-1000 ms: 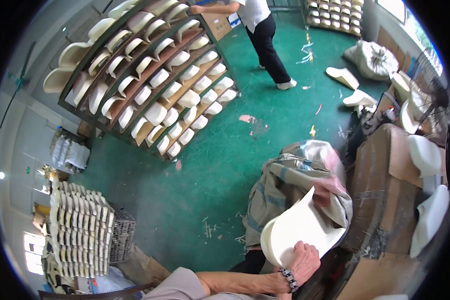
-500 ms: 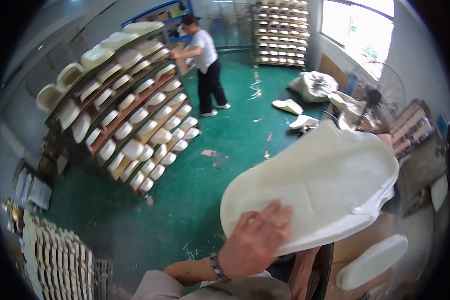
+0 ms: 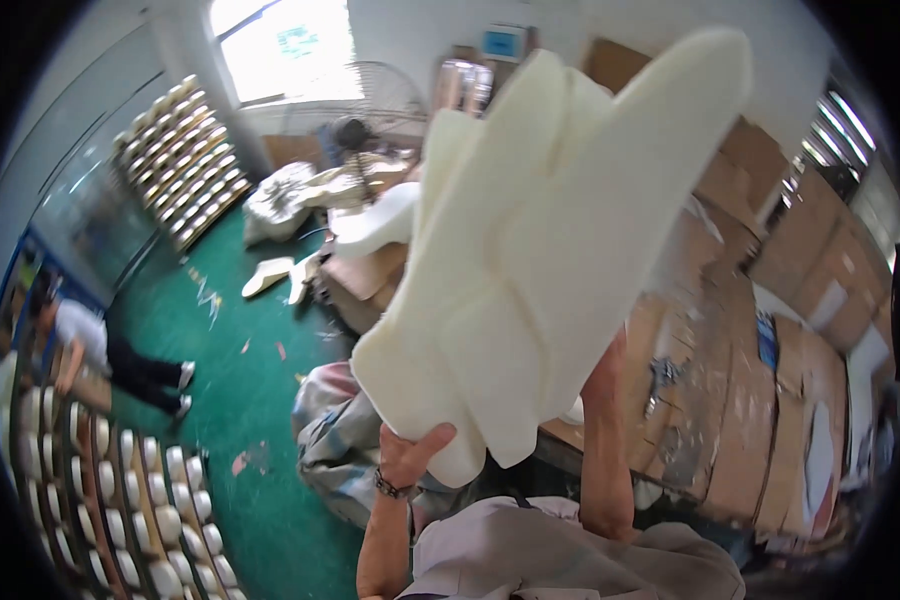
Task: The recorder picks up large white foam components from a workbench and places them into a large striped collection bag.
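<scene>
A large cream-white moulded foam piece (image 3: 475, 320) with long lobes and ridges is raised and tilted in front of me. Whether it is one piece or several overlapping ones I cannot tell. My left hand (image 3: 412, 457) grips its lower left edge, thumb on the near face and fingers behind. My right forearm rises to the foam's lower right side, where part of my right hand (image 3: 611, 365) shows; its fingers are hidden behind the foam.
To the right lies a worktop covered with cardboard (image 3: 720, 430). A fan (image 3: 352, 132) and a white sack (image 3: 278, 200) stand beyond. At lower left is a rack (image 3: 120, 500) of white foam pieces, with a person (image 3: 95, 345) beside it. A grey bundle (image 3: 335, 440) sits by my left arm.
My view has swung to the right. The foam has gone from lying nearly flat to tilted upward. My left hand, earlier spread on its surface, now clasps its lower edge.
</scene>
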Motion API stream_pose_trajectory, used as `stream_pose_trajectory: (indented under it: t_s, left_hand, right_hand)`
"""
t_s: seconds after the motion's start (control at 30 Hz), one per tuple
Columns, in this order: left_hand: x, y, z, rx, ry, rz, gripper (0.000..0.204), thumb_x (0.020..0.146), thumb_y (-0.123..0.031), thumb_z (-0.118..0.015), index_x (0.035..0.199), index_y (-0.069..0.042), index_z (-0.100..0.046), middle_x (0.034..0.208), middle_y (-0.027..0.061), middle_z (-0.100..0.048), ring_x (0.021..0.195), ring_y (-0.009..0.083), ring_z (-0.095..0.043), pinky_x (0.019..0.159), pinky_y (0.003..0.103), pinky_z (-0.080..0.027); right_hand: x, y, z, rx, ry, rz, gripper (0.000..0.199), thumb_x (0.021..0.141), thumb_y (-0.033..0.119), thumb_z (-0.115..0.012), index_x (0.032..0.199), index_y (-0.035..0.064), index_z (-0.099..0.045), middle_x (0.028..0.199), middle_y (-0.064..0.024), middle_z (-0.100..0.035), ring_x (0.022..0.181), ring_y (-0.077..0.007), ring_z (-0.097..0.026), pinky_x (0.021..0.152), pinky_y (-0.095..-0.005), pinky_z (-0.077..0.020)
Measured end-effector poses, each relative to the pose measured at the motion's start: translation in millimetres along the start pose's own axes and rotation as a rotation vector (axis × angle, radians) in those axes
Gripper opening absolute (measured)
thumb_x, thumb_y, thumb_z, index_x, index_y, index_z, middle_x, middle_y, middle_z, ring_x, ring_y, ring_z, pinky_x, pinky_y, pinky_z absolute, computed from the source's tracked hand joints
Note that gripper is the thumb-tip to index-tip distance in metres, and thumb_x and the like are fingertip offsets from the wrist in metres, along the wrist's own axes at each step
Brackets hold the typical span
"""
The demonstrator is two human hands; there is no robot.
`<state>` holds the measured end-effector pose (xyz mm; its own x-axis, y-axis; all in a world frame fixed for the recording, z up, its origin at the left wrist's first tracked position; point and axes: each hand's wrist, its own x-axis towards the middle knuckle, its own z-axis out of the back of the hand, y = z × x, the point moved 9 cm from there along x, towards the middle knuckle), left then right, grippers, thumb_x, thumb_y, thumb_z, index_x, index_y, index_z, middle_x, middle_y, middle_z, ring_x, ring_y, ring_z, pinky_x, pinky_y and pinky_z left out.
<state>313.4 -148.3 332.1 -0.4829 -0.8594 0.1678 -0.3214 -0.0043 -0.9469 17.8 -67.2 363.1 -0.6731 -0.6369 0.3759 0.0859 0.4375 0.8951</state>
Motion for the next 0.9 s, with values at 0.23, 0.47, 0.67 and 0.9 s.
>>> stream_pose_trajectory:
  t_s: [0.23,0.47,0.67,0.9]
  left_hand:
    - [45.7,112.9,-126.4,-0.165,0.325,0.146,0.045,0.082,-0.006,-0.08,0.124,0.0,-0.064,0.117,0.0087,-0.07,0.107,0.0189,-0.066,0.093,0.036,-0.053]
    - [28.0,171.6,-299.1,-0.244,0.674,0.344,0.044,0.085,-0.013,-0.081,0.124,-0.003,-0.063,0.115,0.0041,-0.069,0.106,0.0135,-0.061,0.092,0.033,-0.052]
    - [51.8,233.3,-311.7,-0.339,0.713,0.574,0.058,0.085,-0.023,-0.083,0.133,-0.001,-0.058,0.123,0.0082,-0.067,0.114,0.0166,-0.061,0.099,0.036,-0.05]
    - [69.4,310.3,-302.2,-0.253,0.483,0.833,0.1,0.07,-0.036,-0.09,0.144,0.008,-0.039,0.137,0.0173,-0.057,0.121,0.0257,-0.057,0.103,0.039,-0.047]
  right_hand:
    - [33.1,-49.9,158.4,0.274,0.076,-0.169,0.071,0.097,0.042,-0.064,0.148,0.0013,-0.035,0.136,-0.0145,-0.052,0.119,-0.0235,-0.056,0.09,-0.0387,-0.0546]
    - [32.5,-66.0,268.3,-0.025,-0.062,-0.339,0.072,0.096,0.043,-0.065,0.147,0.0011,-0.037,0.136,-0.016,-0.053,0.118,-0.0258,-0.057,0.091,-0.0401,-0.0539]
    - [17.1,-68.1,340.9,-0.2,-0.223,-0.385,0.072,0.095,0.045,-0.066,0.146,0.0009,-0.039,0.135,-0.0172,-0.054,0.117,-0.0277,-0.057,0.092,-0.0413,-0.0533]
    - [32.2,-185.1,176.6,-0.02,0.19,-0.549,0.073,0.094,0.046,-0.067,0.145,0.0007,-0.04,0.135,-0.0187,-0.055,0.116,-0.0299,-0.058,0.092,-0.0427,-0.0526]
